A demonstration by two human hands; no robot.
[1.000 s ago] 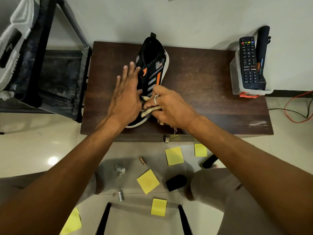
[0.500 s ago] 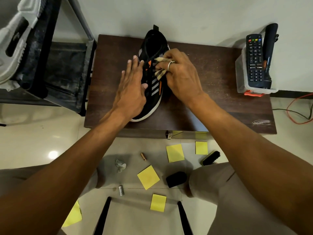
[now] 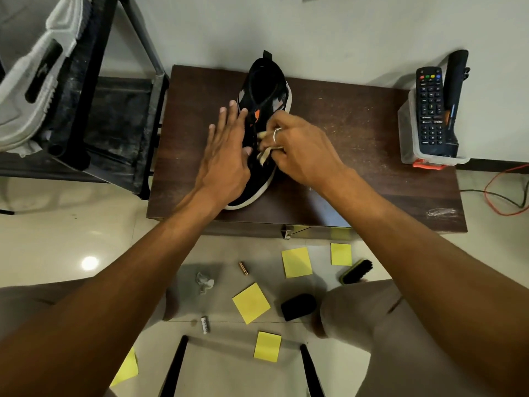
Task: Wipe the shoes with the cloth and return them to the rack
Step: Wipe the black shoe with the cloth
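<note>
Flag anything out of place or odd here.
Floor clutter below the dark wooden table: yellow square sticky notes lie scattered at odd angles, with a black-bristled shoe brush, a small copper-coloured cylinder and a crumpled clear wrapper. Its top looks dusty, with a whitish scuff near its front right corner.

The dark wooden table (image 3: 357,167) is looking matt and dusty, the shoe (image 3: 264,90) is showing black knitted fabric over a smooth white sole, the cloth (image 3: 264,156) is looking soft (pale, woven), and the floor tiles (image 3: 57,239) are gleaming glossily.
</note>
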